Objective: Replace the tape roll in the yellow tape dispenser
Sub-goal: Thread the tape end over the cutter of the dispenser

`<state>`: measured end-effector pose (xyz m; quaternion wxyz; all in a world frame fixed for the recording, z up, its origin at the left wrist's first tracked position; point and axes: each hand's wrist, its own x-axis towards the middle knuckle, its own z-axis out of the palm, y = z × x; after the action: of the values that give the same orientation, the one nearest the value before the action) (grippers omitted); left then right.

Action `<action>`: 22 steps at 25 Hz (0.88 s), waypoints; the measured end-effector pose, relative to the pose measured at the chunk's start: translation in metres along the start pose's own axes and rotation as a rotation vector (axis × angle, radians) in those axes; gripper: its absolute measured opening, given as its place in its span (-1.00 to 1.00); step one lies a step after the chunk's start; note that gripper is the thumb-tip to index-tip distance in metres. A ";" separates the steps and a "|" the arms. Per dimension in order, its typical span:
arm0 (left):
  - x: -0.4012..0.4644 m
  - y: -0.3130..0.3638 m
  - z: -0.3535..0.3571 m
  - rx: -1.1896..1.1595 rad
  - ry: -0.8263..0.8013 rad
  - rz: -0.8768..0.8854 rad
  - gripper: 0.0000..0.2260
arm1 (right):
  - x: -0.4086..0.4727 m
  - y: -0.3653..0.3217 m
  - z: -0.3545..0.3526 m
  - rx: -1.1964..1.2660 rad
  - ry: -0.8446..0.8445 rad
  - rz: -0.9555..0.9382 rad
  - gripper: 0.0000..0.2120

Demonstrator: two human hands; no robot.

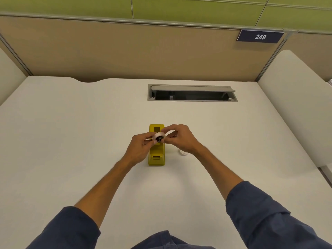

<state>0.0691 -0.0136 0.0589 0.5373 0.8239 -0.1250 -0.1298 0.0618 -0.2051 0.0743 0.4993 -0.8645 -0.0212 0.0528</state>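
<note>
The yellow tape dispenser (pixel 156 155) stands on the white desk (pixel 71 132), its length running away from me. Just above its middle I hold a white tape roll (pixel 158 135) with a black hub (pixel 159 139) in its centre. My left hand (pixel 139 149) pinches the roll from the left. My right hand (pixel 180 138) pinches it from the right, fingertips on the rim and near the hub. A second white tape roll (pixel 183 153) lies on the desk right of the dispenser, partly hidden by my right wrist.
An open grey cable tray (pixel 192 93) is sunk into the desk behind the dispenser. A beige partition (pixel 125 51) with a "249" sign (pixel 260 36) closes the back. White panels stand at the left and right edges.
</note>
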 end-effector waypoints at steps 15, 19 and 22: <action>0.002 0.013 0.001 -0.131 0.099 0.006 -0.61 | 0.000 -0.007 0.013 0.008 0.190 0.052 -0.85; 0.004 0.008 0.004 -0.083 0.131 -0.012 -0.63 | -0.003 -0.008 0.016 0.046 0.198 0.029 -0.91; 0.005 0.009 0.004 -0.076 0.131 0.000 -0.66 | -0.004 -0.011 0.018 0.011 0.229 0.027 -0.84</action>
<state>0.0719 -0.0219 0.0650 0.5754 0.8096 -0.0844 -0.0801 0.0565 -0.1842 0.0756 0.5026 -0.8623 0.0477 -0.0393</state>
